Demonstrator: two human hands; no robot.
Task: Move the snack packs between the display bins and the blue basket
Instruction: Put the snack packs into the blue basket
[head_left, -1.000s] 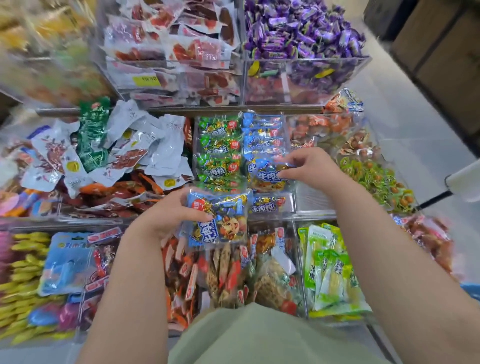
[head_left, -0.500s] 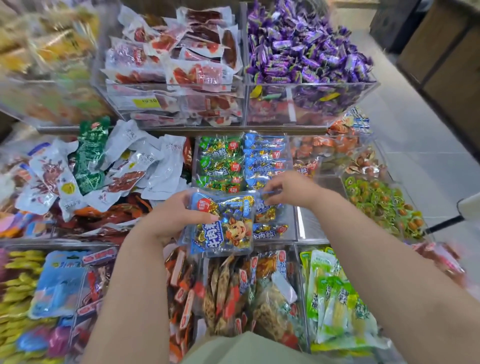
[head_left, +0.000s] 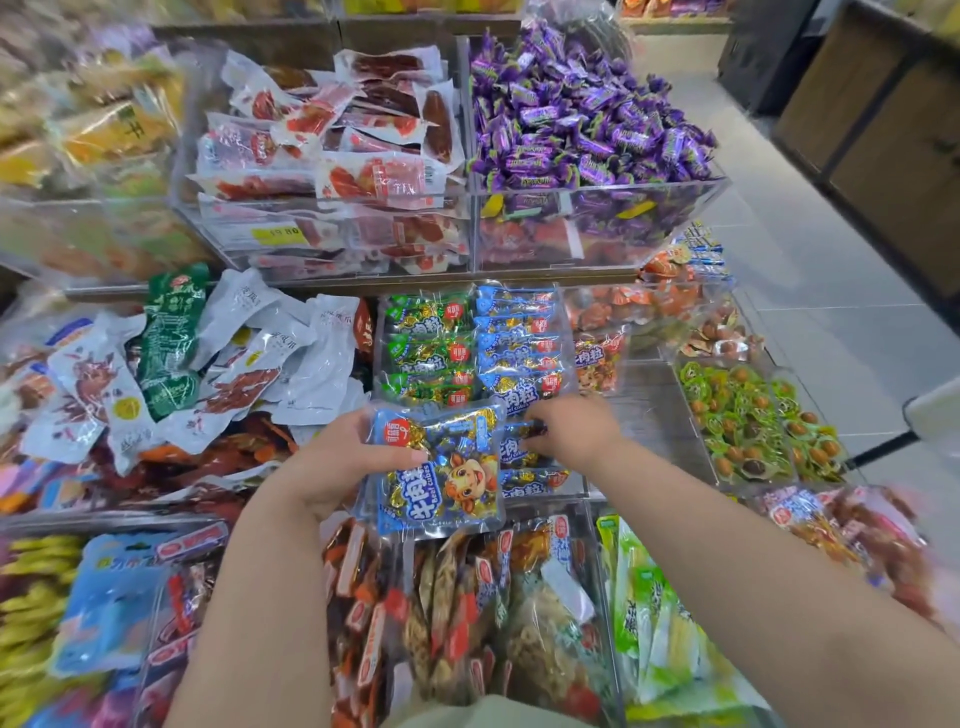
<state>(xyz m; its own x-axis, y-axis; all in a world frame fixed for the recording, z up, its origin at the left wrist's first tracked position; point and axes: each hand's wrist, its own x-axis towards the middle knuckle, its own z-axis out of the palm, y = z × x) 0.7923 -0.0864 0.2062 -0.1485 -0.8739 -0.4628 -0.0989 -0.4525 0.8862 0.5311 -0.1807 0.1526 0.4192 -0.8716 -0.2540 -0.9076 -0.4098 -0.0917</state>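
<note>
My left hand grips a blue beef-cube snack pack by its left edge, held flat above the bins. My right hand reaches into the clear display bin just right of that pack, fingers curled on another blue pack lying there. Behind it in the same bin stand a row of blue packs and a row of green packs. No blue basket shows in this view.
White and green pouches fill the bin to the left. Red meat packs and purple candies sit in upper bins. Green-wrapped sweets lie right, a bare bin floor between. Tiled floor runs along the right.
My right hand has drawn back from the standing blue row toward me and dropped onto a pack lying low in the bin. My left hand keeps hold of its blue pack.
</note>
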